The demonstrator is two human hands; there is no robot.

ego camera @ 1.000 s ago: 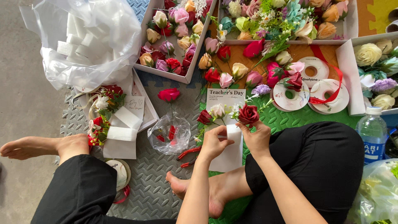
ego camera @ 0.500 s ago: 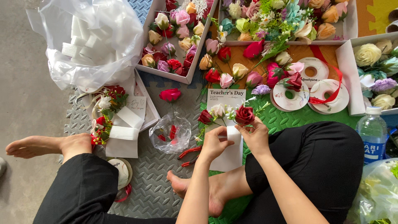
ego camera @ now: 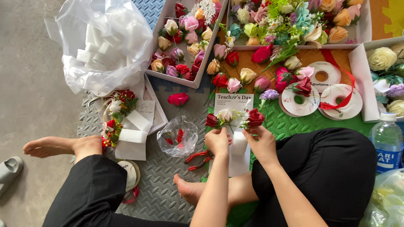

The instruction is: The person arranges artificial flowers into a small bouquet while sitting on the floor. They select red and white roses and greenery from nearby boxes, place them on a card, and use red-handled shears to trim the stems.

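The left hand [ego camera: 217,142] pinches the stems of a small posy, its fingers closed narrowly around them just below a cream bud [ego camera: 225,114] and a dark red bud [ego camera: 211,120]. The right hand [ego camera: 263,143] is likewise closed, its fingertips gripping the stem under a red rose [ego camera: 255,118]. The two hands sit side by side, nearly touching, with the flower heads just above the knuckles and the stems running down toward the person's lap, so the posy's long axis points away from the body. Beneath both hands lies a white paper strip [ego camera: 239,153], continuing up to a printed card [ego camera: 234,102]. Left of the hands, red-handled pliers [ego camera: 198,160] rest on the grey mat [ego camera: 168,185], nearer the left hand; ribbon spools [ego camera: 320,90] lie well apart to the right
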